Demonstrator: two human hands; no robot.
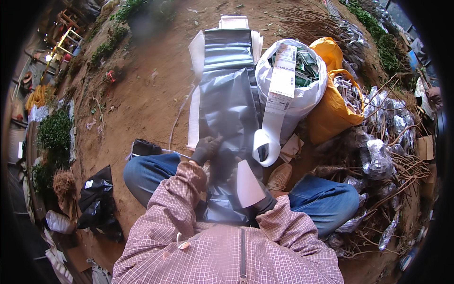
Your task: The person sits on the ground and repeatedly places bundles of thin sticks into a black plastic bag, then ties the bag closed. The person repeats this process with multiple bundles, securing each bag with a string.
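A long stack of dark grey plastic mailing bags (227, 99) lies in front of me, its near end reaching down between my legs. My left hand (206, 147), in a dark glove, rests on the bags' left side with fingers stretched out over the plastic. My right hand (265, 203), also dark-gloved, holds a pale label (249, 184) whose sheet hides most of the fingers. Just beyond it hangs a strip of printed labels (283, 71), draped over a white sack (312, 97) and curling into a loose roll (267, 146) at its lower end.
Green packets (307, 66) fill the white sack. Beside it stands a yellow bag (331, 118) of small packets. Bare-root twigs with silvery wrapping (378, 156) crowd the right. Black plastic bags (98, 203) lie on the dirt floor (137, 94) at left, near green plants (59, 132).
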